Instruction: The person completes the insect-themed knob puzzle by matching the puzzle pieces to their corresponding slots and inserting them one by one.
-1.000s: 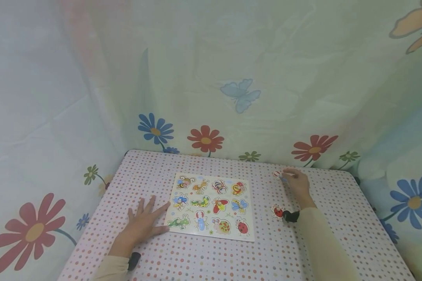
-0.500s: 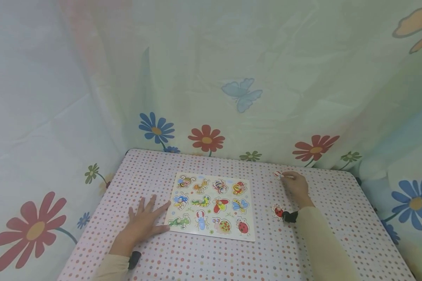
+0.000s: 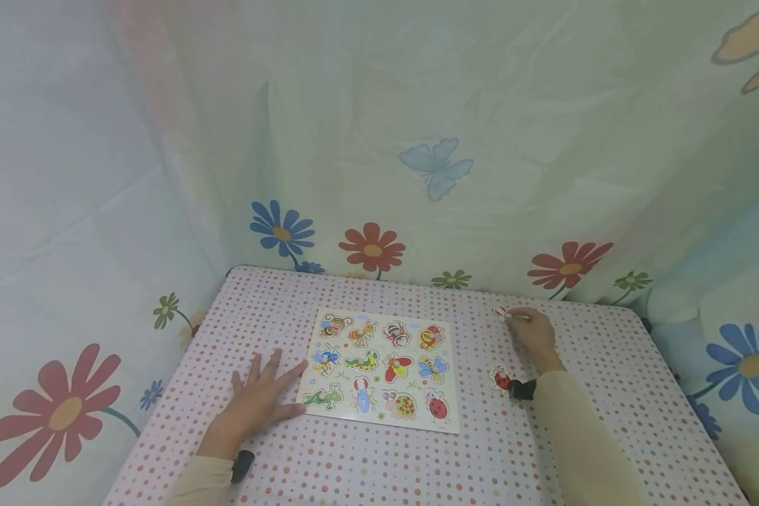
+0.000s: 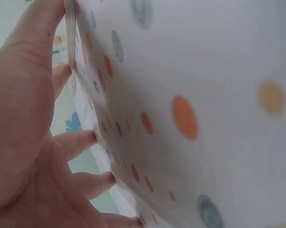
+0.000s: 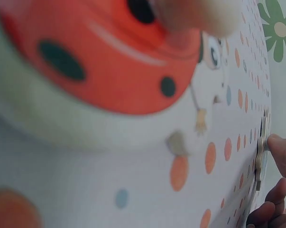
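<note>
A pegged insect puzzle board [image 3: 379, 420] lies on the table. My left hand [image 3: 253, 404] rests at its left side, fingers spread; the thumb and index finger reach the board's edge, and the other fingertips touch the table in the left wrist view. My right hand [image 3: 534, 336], beyond the board's right side, pinches the knob of a red-and-white puzzle piece [image 3: 501, 313], which lies flat on the cloth and is partly covered by the fingers. A ladybird puzzle piece [image 3: 500, 379] lies nearer, partly hidden by the wrist camera; it looms large in the right wrist view.
A dotted cloth [image 3: 367, 471] covers the table. Behind it hangs a flowered curtain [image 3: 354, 154], which also closes off both sides. Black wrist cameras [image 3: 243, 466] sit on both wrists.
The fingers of my right hand have shifted slightly on the red-and-white piece, covering the blue part that showed earlier. The left hand and the board have stayed put.
</note>
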Motion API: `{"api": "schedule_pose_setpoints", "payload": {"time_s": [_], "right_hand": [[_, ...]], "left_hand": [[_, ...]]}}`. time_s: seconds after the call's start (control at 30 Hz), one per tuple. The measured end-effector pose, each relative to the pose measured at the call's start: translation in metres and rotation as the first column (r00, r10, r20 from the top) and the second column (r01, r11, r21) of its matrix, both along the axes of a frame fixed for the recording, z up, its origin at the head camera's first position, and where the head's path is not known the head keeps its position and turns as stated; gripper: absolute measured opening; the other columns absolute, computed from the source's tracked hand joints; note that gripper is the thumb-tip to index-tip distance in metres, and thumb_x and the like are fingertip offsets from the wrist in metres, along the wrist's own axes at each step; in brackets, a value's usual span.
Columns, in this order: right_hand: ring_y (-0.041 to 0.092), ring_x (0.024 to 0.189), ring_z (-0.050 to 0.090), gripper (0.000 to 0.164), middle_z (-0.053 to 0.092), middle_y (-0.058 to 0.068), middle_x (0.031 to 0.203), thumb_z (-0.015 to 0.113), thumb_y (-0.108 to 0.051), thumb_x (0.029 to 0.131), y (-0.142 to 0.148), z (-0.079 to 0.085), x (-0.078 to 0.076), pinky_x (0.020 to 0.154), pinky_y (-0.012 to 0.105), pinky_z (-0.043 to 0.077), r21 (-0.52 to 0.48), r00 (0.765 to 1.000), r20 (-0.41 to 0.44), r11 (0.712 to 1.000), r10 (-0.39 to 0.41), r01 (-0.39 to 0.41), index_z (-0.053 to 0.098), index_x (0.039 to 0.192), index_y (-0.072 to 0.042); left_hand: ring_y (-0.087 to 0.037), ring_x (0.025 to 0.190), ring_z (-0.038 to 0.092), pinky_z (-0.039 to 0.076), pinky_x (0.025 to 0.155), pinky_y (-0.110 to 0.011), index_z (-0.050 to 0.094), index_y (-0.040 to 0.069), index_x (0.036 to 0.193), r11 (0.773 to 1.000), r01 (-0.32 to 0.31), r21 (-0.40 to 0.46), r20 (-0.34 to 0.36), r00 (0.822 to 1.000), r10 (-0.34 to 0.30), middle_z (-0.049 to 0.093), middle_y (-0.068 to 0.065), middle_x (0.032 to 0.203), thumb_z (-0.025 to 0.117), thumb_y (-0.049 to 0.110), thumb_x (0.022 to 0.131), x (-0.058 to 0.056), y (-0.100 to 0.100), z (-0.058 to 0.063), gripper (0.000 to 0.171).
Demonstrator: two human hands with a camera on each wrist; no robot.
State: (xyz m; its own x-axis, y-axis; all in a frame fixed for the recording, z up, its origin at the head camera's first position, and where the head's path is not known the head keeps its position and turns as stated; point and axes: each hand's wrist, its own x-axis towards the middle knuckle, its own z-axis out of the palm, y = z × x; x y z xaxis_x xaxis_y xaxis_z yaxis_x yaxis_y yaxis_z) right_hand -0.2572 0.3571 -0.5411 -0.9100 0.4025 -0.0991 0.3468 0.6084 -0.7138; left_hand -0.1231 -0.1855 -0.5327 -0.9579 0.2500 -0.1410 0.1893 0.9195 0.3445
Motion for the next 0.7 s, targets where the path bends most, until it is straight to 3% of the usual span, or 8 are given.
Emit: {"api": "schedule_pose_setpoints", "payload": {"time_s": [0.2,0.33,0.7], "right_hand": [[0.036,0.106,0.055,0.039,0.057,0.022,0.126,0.059,-0.027,0.1,0.002,0.0,0.003,0.078,0.043,0.047,-0.014,1.0,0.015,1.0,0.021,-0.021,0.061,0.13,-0.002],[0.039,0.11,0.054,0.042,0.055,0.024,0.128,0.059,-0.028,0.099,0.003,0.002,0.005,0.086,0.051,0.048,-0.012,0.999,0.024,1.0,0.027,-0.027,0.06,0.132,-0.001],[0.034,0.096,0.055,0.041,0.057,0.021,0.117,0.063,-0.029,0.098,-0.015,0.015,0.018,0.063,0.032,0.041,-0.004,0.998,0.038,0.999,0.049,-0.049,0.061,0.129,-0.003]], "left_hand": [[-0.057,0.144,0.0,-0.002,0.101,-0.083,0.039,0.035,0.154,1.0,0.001,0.001,-0.001,1.0,-0.001,0.012,-0.023,0.163,0.069,0.061,0.084,0.0,0.0,-0.001,0.081],[-0.057,0.144,0.0,-0.002,0.101,-0.083,0.039,0.035,0.154,1.0,0.002,-0.002,0.0,1.0,-0.002,0.012,-0.023,0.164,0.069,0.062,0.084,0.0,0.0,-0.001,0.082],[-0.057,0.144,-0.001,-0.003,0.101,-0.083,0.038,0.036,0.155,1.0,-0.003,-0.005,0.023,1.0,0.003,0.011,-0.022,0.164,0.068,0.064,0.082,-0.001,-0.001,-0.002,0.083]]}}
